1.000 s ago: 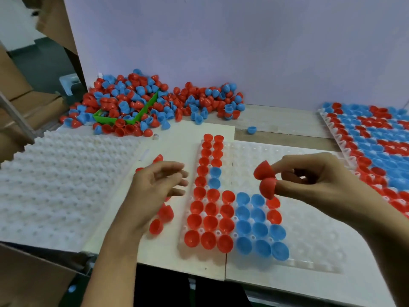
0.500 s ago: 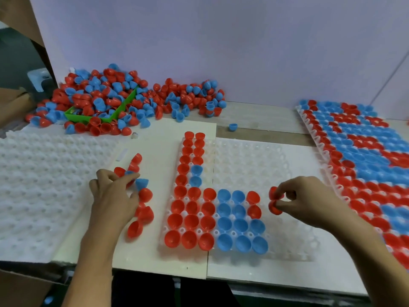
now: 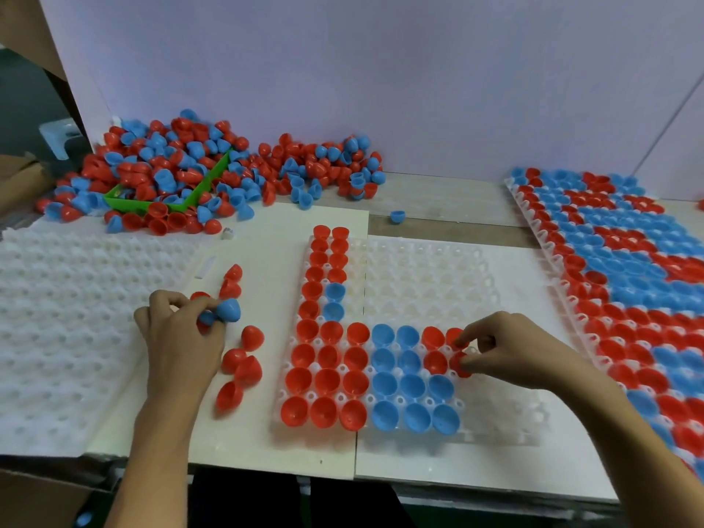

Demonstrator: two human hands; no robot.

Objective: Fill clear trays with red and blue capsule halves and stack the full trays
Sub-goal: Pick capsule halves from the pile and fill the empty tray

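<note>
Two hands at work: filling step, tray under half full.
Clear plastic tray point(image 3: 426, 276): centre of table point(image 3: 472, 461); far right pockets bare.
Right hand point(image 3: 506, 348): fingers pinched on red capsule half point(image 3: 460, 367), lowered at fourth column.
Left hand point(image 3: 179, 333): curled round blue capsule half point(image 3: 229, 309), beside loose red halves point(image 3: 238, 369).
Next: seat red half, pass blue across.

Bench surroundings beyond the hands

A lilac backboard point(image 3: 381, 78) stands far beyond both hands; white boards point(image 3: 263, 432) lie under them on a wooden bench point(image 3: 457, 200), and brown cardboard point(image 3: 23, 177) sits far out past the left hand.
</note>
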